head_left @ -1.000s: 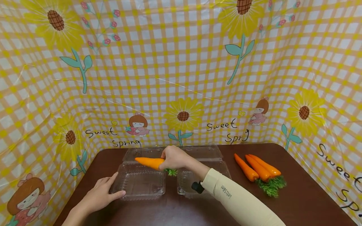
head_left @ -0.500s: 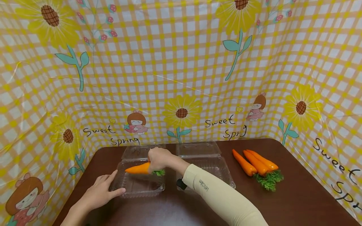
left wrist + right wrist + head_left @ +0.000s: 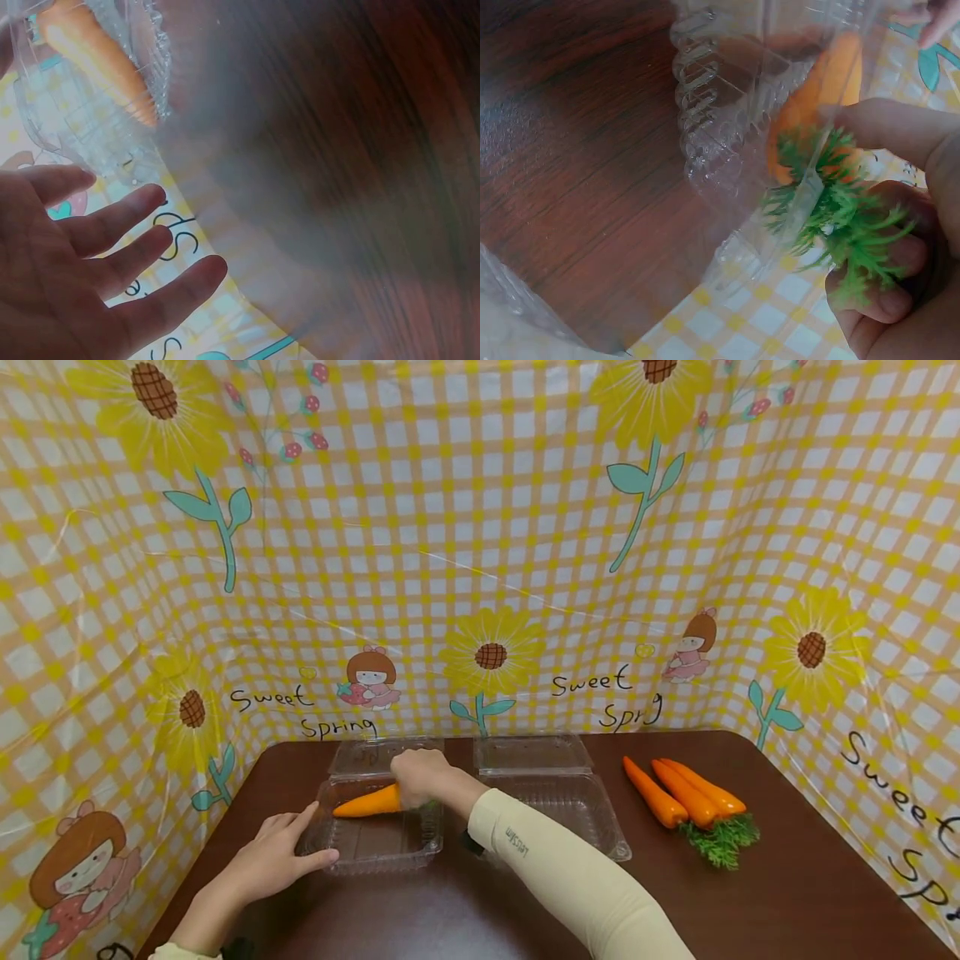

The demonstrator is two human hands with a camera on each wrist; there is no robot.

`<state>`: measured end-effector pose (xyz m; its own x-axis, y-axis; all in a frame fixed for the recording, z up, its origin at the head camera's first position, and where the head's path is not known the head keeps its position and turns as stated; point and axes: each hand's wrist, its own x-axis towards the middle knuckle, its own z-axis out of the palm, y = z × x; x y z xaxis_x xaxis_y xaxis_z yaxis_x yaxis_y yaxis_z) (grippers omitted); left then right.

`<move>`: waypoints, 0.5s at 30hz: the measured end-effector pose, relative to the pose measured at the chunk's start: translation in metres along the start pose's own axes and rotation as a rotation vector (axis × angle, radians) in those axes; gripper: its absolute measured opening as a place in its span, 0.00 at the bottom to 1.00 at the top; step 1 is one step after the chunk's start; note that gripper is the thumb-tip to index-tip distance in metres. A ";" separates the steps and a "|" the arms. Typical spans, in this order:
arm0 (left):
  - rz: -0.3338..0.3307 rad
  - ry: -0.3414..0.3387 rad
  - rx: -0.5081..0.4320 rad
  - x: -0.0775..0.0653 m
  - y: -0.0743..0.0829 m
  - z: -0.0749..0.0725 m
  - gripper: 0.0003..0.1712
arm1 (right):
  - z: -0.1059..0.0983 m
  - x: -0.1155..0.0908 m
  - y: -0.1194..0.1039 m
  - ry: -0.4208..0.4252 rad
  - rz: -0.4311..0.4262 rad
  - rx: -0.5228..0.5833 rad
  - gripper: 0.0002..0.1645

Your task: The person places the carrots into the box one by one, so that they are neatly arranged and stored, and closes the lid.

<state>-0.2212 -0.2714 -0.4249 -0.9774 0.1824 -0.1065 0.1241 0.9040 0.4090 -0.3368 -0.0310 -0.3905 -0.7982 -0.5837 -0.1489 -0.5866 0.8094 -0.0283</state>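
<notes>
In the head view my right hand (image 3: pixel 423 777) grips an orange carrot (image 3: pixel 366 802) by its leafy end, low inside the left clear plastic container (image 3: pixel 382 862). The tip points left. In the right wrist view, thumb and curled fingers are at the carrot's top, and its green leaves (image 3: pixel 847 225) hang over the container's rim. My left hand (image 3: pixel 273 860) is at that container's left side with fingers spread and straight, thumb near the front corner. Whether it touches the plastic I cannot tell. The left wrist view shows the left palm (image 3: pixel 45 262) holding nothing.
A second clear container (image 3: pixel 577 802) with its lid (image 3: pixel 532 753) folded back stands to the right, partly behind my right sleeve (image 3: pixel 570 877). Several carrots (image 3: pixel 693 797) with green tops lie at the table's right. A checked cloth (image 3: pixel 405 568) walls the back and sides.
My right hand has moved left and down, bringing the carrot from above the containers into the left one. The left hand has stayed at that container's left side.
</notes>
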 end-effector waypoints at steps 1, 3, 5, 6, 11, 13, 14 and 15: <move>-0.001 -0.001 0.000 0.000 0.000 -0.001 0.57 | 0.001 0.000 -0.001 0.002 -0.003 -0.032 0.08; -0.008 -0.008 -0.001 0.000 0.001 0.000 0.58 | 0.003 -0.001 -0.004 0.004 -0.013 -0.083 0.06; -0.016 -0.014 -0.007 0.001 0.001 0.001 0.58 | 0.006 -0.002 -0.008 0.004 -0.020 -0.129 0.04; -0.019 -0.015 -0.009 0.001 0.001 0.002 0.58 | 0.007 -0.003 -0.009 0.007 -0.021 -0.151 0.04; -0.015 -0.001 -0.015 0.002 0.002 0.003 0.58 | 0.008 -0.005 -0.012 0.015 -0.011 -0.188 0.04; -0.014 0.000 -0.012 0.001 0.003 0.001 0.59 | 0.008 -0.006 -0.012 0.017 -0.013 -0.183 0.03; -0.015 0.002 -0.009 0.001 0.003 0.000 0.59 | 0.009 -0.006 -0.012 0.019 -0.017 -0.177 0.03; -0.016 0.003 -0.006 0.001 0.003 -0.001 0.59 | 0.009 -0.007 -0.012 0.024 -0.019 -0.174 0.03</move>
<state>-0.2215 -0.2686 -0.4228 -0.9798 0.1665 -0.1108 0.1070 0.9045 0.4128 -0.3229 -0.0363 -0.3975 -0.7884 -0.6021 -0.1263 -0.6150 0.7757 0.1414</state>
